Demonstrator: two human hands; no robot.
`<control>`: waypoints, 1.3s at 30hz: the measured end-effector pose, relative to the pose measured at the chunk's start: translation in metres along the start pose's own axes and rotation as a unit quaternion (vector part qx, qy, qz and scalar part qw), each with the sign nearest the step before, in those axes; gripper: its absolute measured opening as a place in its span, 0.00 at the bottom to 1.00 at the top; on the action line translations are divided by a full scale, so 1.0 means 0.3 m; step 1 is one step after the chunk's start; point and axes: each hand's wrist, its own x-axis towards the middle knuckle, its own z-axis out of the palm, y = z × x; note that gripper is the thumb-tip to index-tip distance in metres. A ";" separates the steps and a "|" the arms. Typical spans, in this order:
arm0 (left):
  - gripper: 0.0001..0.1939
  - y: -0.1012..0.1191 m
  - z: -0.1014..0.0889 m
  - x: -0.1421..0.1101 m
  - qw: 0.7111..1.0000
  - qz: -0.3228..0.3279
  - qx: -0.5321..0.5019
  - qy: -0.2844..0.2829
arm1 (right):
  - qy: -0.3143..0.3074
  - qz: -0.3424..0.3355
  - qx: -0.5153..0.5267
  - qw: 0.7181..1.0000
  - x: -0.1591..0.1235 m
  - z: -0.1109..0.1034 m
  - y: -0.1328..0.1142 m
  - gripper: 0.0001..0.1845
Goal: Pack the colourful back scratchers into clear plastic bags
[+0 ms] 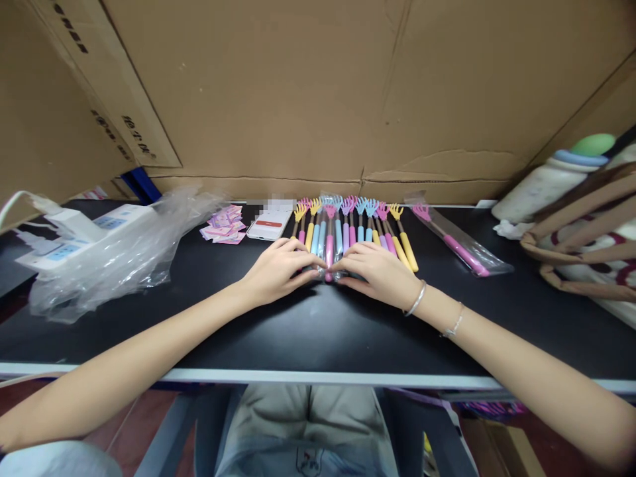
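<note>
Between my hands lies a pink back scratcher point(329, 244) in a clear plastic sleeve, its claw end pointing away from me. My left hand point(281, 270) pinches the sleeve's near left edge with thumb and index finger. On the other side, my right hand point(380, 270) pinches the near right edge in the same way. Under and beside it, several back scratchers with yellow, blue, purple and pink handles lie side by side, including a yellow one point(408, 252) at the right end. My hands partly cover their handles. Farther right lies a bagged pink back scratcher point(460, 252).
Small pink and purple printed cards point(223, 225) lie in a pile beside a white phone point(271, 220). Clear plastic bags point(114, 265) cover part of a white power strip point(112, 222) at left. A bottle point(544, 182) and a tan-handled bag point(586, 245) stand right. Cardboard point(278, 93) walls the back.
</note>
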 end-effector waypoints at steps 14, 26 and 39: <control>0.21 0.035 0.008 0.001 0.978 -0.013 -0.205 -0.027 | 0.014 0.124 0.092 0.988 -0.002 0.014 -0.023 0.08; 0.18 0.062 0.040 -0.001 0.983 0.035 -0.169 0.069 | 0.087 0.240 0.476 0.842 0.003 0.047 -0.044 0.17; 0.12 0.054 0.029 0.003 0.983 0.137 -0.070 0.102 | 0.022 0.373 0.720 0.585 0.019 0.016 -0.083 0.14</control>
